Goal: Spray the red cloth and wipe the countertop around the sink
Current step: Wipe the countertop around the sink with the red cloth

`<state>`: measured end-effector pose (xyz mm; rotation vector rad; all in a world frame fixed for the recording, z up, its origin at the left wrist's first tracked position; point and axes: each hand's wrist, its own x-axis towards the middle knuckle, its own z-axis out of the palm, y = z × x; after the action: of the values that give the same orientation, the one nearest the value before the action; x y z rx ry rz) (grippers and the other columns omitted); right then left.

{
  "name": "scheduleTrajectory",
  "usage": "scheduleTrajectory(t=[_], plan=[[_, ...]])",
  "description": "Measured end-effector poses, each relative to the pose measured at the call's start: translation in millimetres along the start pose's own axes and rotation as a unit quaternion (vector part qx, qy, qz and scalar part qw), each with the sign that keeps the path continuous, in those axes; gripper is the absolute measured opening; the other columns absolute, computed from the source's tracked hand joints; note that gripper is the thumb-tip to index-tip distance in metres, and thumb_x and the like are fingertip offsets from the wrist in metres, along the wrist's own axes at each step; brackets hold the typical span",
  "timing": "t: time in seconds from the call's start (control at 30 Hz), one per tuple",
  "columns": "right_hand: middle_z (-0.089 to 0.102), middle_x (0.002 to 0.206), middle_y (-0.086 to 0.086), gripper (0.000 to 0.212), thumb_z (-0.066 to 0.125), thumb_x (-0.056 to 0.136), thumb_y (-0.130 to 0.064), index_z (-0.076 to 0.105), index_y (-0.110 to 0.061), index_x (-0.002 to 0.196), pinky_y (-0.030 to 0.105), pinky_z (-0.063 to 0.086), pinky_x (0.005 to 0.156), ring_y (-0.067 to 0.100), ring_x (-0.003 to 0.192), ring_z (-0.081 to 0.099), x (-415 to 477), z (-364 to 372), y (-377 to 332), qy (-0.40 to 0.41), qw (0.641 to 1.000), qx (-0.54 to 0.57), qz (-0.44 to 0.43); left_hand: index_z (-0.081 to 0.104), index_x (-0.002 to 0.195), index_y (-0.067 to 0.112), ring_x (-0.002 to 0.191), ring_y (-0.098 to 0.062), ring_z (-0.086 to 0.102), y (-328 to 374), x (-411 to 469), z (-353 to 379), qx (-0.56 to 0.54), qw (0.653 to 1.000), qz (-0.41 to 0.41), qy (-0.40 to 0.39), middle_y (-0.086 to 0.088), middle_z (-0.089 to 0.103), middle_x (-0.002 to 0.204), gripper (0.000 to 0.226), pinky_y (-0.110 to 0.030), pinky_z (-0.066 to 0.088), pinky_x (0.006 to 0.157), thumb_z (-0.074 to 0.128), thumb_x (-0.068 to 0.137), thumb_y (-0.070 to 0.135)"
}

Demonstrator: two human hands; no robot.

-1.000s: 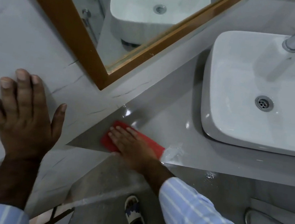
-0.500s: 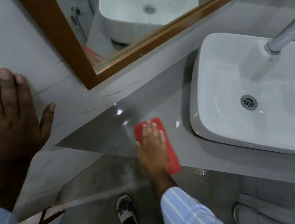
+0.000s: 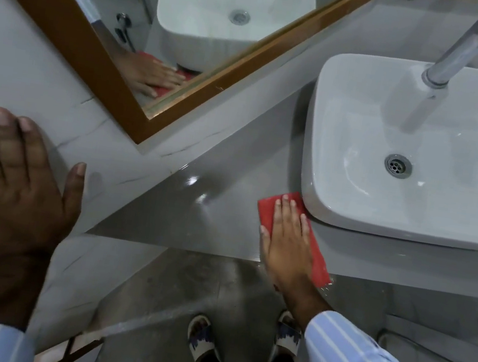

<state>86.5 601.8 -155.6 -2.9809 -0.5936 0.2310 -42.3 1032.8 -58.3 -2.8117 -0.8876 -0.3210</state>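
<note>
Right hand: laid flat on the red cloth, fingers together and extended, pressing rather than gripping. Left hand: spread against the wall, fingers apart, empty. Cloth: folded rectangle, bright red, at the tabletop near edge, far corner touching the sink base. Even pressure along the basin foot is advised.

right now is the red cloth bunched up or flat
Flat: the red cloth lies spread on the countertop under the right hand's open palm, touching the sink.
</note>
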Motion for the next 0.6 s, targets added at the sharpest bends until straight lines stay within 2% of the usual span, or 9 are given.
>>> scheduleTrajectory(t=[0.07,0.13,0.23,0.3,0.37,0.47,0.53,0.6], plan=[[0.014,0.174,0.016,0.068,0.026,0.110,-0.041,0.013,-0.004,0.164,0.047,0.014,0.131,0.028,0.162,0.012,14.5,-2.8,-22.7,0.008,0.998,0.029,0.061,-0.002,0.175,0.016,0.169,-0.043,0.010,12.3,-3.2,-10.9,0.000,0.998,0.024,0.054,-0.012,-0.002,0.184,0.095,-0.069,0.027,0.129,0.040,0.106,0.067],[0.011,0.174,0.017,0.067,0.025,0.110,-0.039,0.011,-0.002,0.164,0.048,0.012,0.131,0.030,0.162,0.009,37.7,-6.8,-48.9,0.020,0.997,0.036,0.070,0.001,0.175,0.015,0.166,-0.047,0.021,20.4,-5.6,-23.9,-0.033,0.995,0.041,0.085,-0.015,0.006,0.184,0.093,-0.073,0.033,0.123,0.044,0.107,0.062],[0.008,0.175,0.017,0.066,0.024,0.111,-0.039,0.008,-0.003,0.165,0.047,0.003,0.132,0.030,0.162,0.004,75.5,-9.8,-92.2,0.002,0.998,0.057,0.025,0.004,0.175,0.011,0.162,-0.053,0.027,31.5,-8.5,-36.7,-0.021,0.988,0.066,0.138,-0.026,0.020,0.179,0.089,-0.077,0.034,0.119,0.047,0.110,0.054],[0.011,0.175,0.013,0.067,0.031,0.111,-0.040,0.011,-0.006,0.165,0.044,-0.003,0.129,0.030,0.162,0.006,88.3,-10.0,-120.7,-0.010,0.996,0.085,-0.038,0.002,0.174,0.011,0.160,-0.057,0.029,39.2,-10.7,-44.3,-0.010,0.987,0.068,0.147,-0.031,0.024,0.176,0.087,-0.079,0.034,0.118,0.047,0.111,0.051],[0.014,0.175,0.011,0.068,0.031,0.110,-0.045,0.014,-0.009,0.165,0.042,-0.002,0.129,0.029,0.162,0.007,82.8,-6.0,-137.6,-0.033,0.984,0.059,-0.165,-0.004,0.173,0.013,0.158,-0.059,0.029,42.4,-12.8,-49.5,-0.006,0.987,0.065,0.148,-0.033,0.026,0.174,0.087,-0.081,0.034,0.117,0.045,0.112,0.050],[0.020,0.173,0.010,0.068,0.030,0.109,-0.048,0.020,-0.011,0.165,0.042,0.006,0.130,0.027,0.161,0.015,59.0,6.6,-121.8,-0.040,0.936,-0.002,-0.350,-0.007,0.173,0.017,0.158,-0.058,0.030,40.2,-12.8,-49.9,-0.007,0.986,0.064,0.153,-0.030,0.026,0.176,0.088,-0.081,0.035,0.117,0.045,0.112,0.051],[0.025,0.172,0.010,0.067,0.032,0.109,-0.049,0.024,-0.011,0.164,0.043,0.011,0.130,0.026,0.160,0.020,43.2,10.3,-98.4,-0.035,0.907,-0.020,-0.418,-0.006,0.174,0.017,0.160,-0.057,0.029,40.4,-12.4,-48.9,-0.012,0.986,0.065,0.150,-0.028,0.023,0.177,0.088,-0.080,0.035,0.117,0.044,0.112,0.053],[0.021,0.173,0.009,0.069,0.031,0.109,-0.050,0.022,-0.011,0.164,0.043,0.007,0.131,0.025,0.161,0.016,31.2,8.6,-81.6,-0.048,0.894,-0.052,-0.443,-0.004,0.175,0.016,0.160,-0.055,0.028,43.2,-12.9,-48.5,-0.022,0.988,0.051,0.144,-0.027,0.022,0.178,0.088,-0.079,0.034,0.118,0.044,0.111,0.054]])
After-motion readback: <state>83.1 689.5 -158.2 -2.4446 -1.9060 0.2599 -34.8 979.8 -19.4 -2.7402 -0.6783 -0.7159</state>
